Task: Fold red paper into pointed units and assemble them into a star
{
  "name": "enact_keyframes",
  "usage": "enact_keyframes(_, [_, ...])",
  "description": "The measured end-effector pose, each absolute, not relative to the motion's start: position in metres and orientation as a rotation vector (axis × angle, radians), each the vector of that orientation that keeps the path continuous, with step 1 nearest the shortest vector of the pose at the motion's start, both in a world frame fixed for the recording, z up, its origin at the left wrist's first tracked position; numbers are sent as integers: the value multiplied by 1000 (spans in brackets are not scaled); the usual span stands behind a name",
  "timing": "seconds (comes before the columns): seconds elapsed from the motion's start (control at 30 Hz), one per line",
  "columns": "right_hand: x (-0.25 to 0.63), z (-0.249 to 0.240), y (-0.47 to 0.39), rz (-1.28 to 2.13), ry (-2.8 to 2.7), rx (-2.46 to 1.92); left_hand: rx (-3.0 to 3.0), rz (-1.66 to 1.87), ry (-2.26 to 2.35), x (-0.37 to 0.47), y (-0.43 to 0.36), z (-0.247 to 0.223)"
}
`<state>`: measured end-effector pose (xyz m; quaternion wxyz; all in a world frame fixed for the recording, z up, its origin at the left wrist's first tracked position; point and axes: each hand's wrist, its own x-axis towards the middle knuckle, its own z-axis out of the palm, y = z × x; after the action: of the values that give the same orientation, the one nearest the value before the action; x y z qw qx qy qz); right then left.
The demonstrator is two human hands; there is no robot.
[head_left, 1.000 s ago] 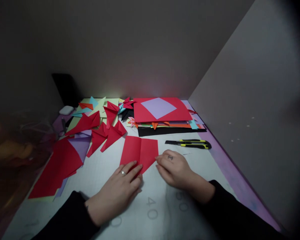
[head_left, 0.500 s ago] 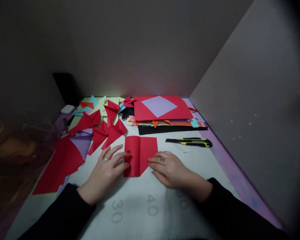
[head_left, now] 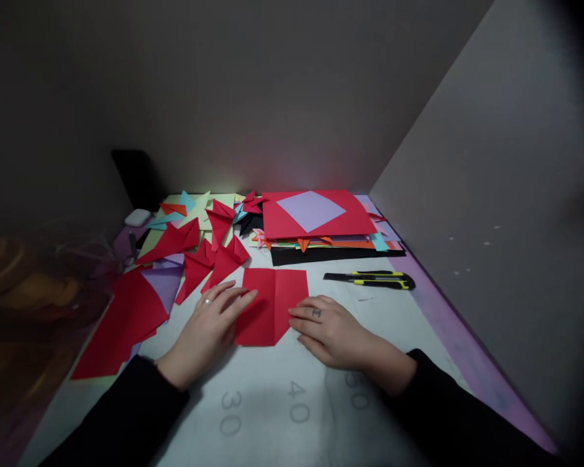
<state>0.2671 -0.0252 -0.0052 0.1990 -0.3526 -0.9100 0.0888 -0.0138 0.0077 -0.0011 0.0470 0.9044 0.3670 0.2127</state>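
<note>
A sheet of red paper (head_left: 260,311) lies in front of me with a crease running up its middle. My right hand (head_left: 328,329) has its fingers pressed together on the sheet's right side, where the lower right edge runs at a slant. That lower right corner is partly hidden by the fingers. My left hand (head_left: 217,323) is open at the left edge, with its fingers apart and reaching over the paper. Whether its fingertips touch the sheet, I cannot tell.
Folded red paper pieces (head_left: 228,259) lie beyond my left hand. Red sheets (head_left: 121,324) spread at the left. A paper stack topped by a red sheet (head_left: 272,217) and a lilac square (head_left: 311,211) stands at the back. A black-and-yellow utility knife (head_left: 370,279) lies right.
My left hand has drawn back slightly, its fingers now higher over the paper. The paper's left half, curled up before, lies flatter and reaches further left. My right hand stays in place.
</note>
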Motion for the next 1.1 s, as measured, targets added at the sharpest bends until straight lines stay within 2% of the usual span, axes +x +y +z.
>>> enact_keyframes(0.13, [267, -5, -25, 209, -2547, -969, 2927, 698, 861, -13, 4, 6])
enact_keyframes(0.3, [267, -7, -23, 175, -2582, -862, 3014, 524, 601, -6, 0, 14])
enact_keyframes(0.47, [274, -13, -20, 223, -2637, -698, 2801, 319, 527, -2, 0, 13])
enact_keyframes(0.77, [285, -7, -16, 319, -2831, -618, 2350, 233, 689, 12, 14, 29])
enact_keyframes(0.93, [285, -6, -19, 340, -2822, -534, 2335, 141, 812, 27, 23, 35])
enact_keyframes(1.1, [285, -5, -18, 380, -2822, -519, 2333, 196, 974, 33, 26, 24])
